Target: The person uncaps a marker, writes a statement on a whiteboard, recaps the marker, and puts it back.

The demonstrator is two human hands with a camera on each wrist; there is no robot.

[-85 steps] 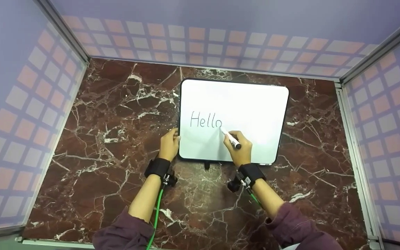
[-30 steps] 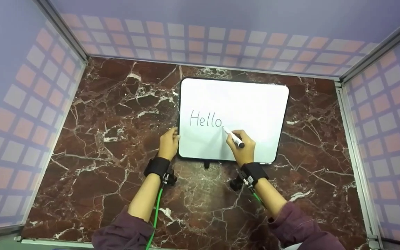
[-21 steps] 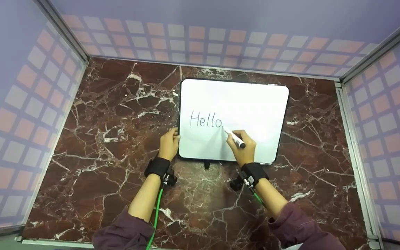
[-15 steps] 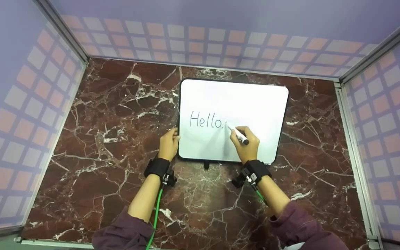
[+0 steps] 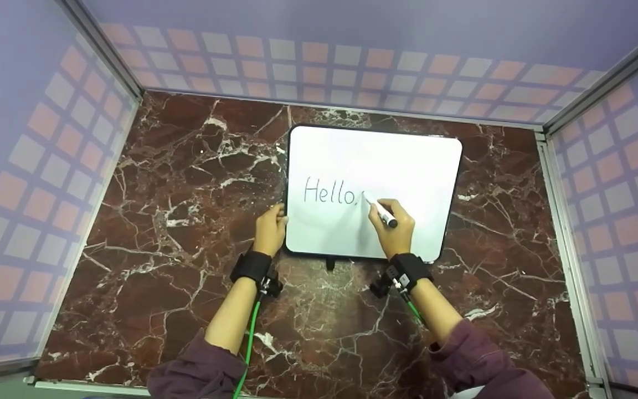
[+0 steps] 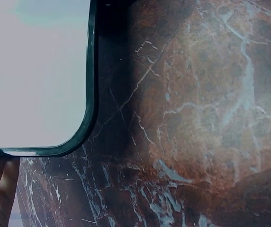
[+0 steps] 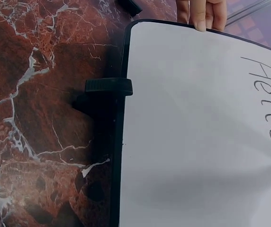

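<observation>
A black-framed whiteboard [image 5: 374, 160] lies before me with "Hello," [image 5: 328, 192] handwritten on it in thin dark strokes. My right hand [image 5: 399, 231] pinches a marker [image 5: 384, 214] with a white barrel and a black end; its tip is just right of the comma. The right wrist view shows neither that hand nor the marker. At the board's left edge, my left hand [image 5: 269, 231] grips the frame. From the right wrist, its thumb [image 7: 200, 23] shows on the rim, with the other fingers partly hidden behind the frame.
A black clip-like piece [image 7: 109, 87] sits on the board's near edge. Dark red marble tabletop [image 5: 186, 288] surrounds the board. Pale walls with a projected-looking square pattern [image 5: 346, 75] enclose three sides. A green cable [image 5: 251, 338] runs along the left forearm.
A comma has appeared after "Hello". My right hand has moved with the marker a little right and slightly up across the board. My left hand has kept its place.
</observation>
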